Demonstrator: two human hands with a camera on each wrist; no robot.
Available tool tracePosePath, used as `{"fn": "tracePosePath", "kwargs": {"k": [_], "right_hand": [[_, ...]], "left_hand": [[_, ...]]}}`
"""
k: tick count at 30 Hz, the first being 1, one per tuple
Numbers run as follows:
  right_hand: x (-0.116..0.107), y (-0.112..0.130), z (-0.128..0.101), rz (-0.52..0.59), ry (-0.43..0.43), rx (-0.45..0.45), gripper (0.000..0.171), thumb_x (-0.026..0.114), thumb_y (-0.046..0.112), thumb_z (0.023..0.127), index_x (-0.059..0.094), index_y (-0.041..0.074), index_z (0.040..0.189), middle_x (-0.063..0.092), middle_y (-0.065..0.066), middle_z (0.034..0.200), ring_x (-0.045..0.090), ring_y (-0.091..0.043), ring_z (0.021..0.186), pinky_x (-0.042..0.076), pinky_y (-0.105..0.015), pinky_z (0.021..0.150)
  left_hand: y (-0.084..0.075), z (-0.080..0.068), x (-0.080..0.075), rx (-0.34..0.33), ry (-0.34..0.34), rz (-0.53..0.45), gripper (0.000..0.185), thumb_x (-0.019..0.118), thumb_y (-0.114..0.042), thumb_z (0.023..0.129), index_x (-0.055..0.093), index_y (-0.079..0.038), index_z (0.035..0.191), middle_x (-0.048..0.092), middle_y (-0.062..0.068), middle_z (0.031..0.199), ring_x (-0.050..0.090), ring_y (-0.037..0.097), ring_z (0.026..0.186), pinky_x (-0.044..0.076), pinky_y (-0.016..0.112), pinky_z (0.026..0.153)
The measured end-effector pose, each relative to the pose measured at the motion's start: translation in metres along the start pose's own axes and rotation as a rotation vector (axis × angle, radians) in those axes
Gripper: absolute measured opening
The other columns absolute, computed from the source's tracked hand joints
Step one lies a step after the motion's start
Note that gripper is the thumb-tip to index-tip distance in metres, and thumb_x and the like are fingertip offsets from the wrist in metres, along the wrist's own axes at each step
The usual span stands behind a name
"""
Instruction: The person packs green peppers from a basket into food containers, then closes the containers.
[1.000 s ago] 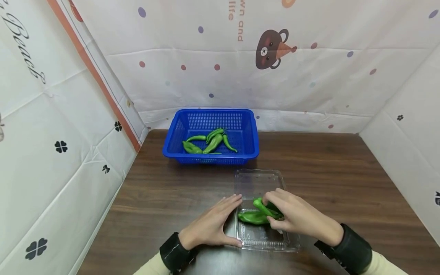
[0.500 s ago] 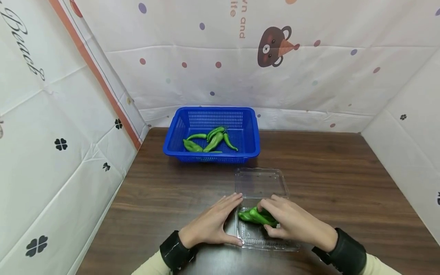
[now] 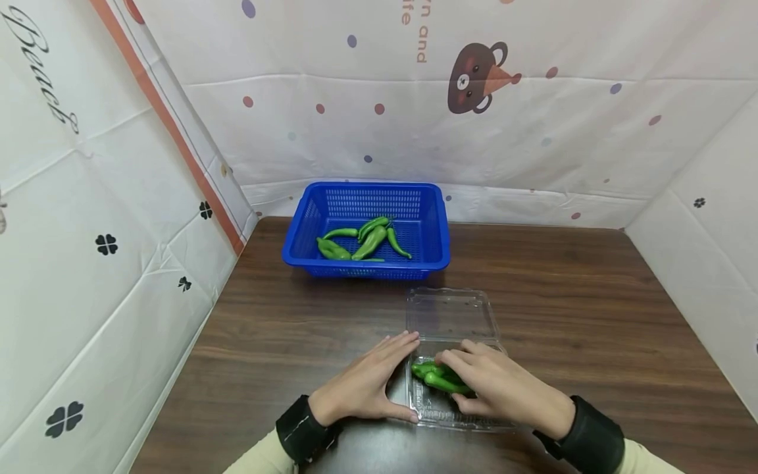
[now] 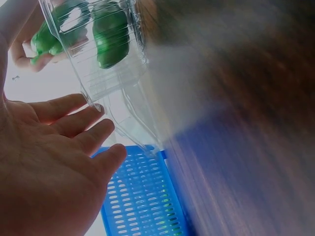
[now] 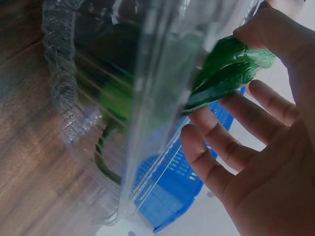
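Your right hand (image 3: pixel 503 388) pinches green peppers (image 3: pixel 438 378) inside the clear box (image 3: pixel 456 418). Your left hand (image 3: pixel 367 388) rests flat with straight fingers against its nine o'clock side. More peppers (image 3: pixel 364 240) wait in the blue basket (image 3: pixel 367 227) at twelve o'clock, and I think the lid needs closing later.

The right hand (image 3: pixel 503 388) has lowered the green peppers (image 3: pixel 441 378) down into the clear container (image 3: pixel 453 316)

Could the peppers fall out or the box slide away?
Maybe. The clear box is light, and only the left hand steadies its side, so a push could slide it. The right hand presses peppers that look piled up, so one might slip over the low rim. The open lid could flop.
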State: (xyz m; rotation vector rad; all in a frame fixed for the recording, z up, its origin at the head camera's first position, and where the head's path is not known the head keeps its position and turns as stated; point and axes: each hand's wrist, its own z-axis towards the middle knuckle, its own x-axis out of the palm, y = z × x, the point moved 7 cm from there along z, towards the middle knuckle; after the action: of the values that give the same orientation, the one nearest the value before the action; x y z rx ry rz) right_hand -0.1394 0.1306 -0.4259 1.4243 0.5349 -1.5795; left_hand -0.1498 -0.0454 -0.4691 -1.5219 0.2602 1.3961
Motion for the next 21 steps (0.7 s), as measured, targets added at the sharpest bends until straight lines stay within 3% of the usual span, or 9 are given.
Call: {"fn": "tracePosePath", "kwargs": {"k": [8, 21], "right_hand": [[0.005, 0.007, 0.000, -0.069, 0.021, -0.070, 0.055, 0.083, 0.023, 0.080, 0.062, 0.015, 0.130, 0.065, 0.011, 0.112, 0.049, -0.007, 0.089, 0.050, -0.028, 0.073], [0.016, 0.015, 0.008, -0.245, 0.095, -0.156, 0.063, 0.088, 0.032, 0.075, 0.063, 0.015, 0.130, 0.063, 0.004, 0.113, 0.055, -0.013, 0.093, 0.055, -0.033, 0.077]], "left_hand": [[0.001, 0.000, 0.001, -0.010, 0.011, -0.004, 0.116, 0.078, -0.067, 0.080, 0.026, -0.003, 0.162, 0.027, 0.013, 0.168, 0.025, 0.032, 0.154, 0.025, 0.050, 0.123], [0.002, 0.001, 0.003, -0.010, 0.018, -0.015, 0.116, 0.076, -0.067, 0.081, 0.023, -0.005, 0.163, 0.025, 0.012, 0.169, 0.024, 0.030, 0.155, 0.023, 0.048, 0.124]]}}
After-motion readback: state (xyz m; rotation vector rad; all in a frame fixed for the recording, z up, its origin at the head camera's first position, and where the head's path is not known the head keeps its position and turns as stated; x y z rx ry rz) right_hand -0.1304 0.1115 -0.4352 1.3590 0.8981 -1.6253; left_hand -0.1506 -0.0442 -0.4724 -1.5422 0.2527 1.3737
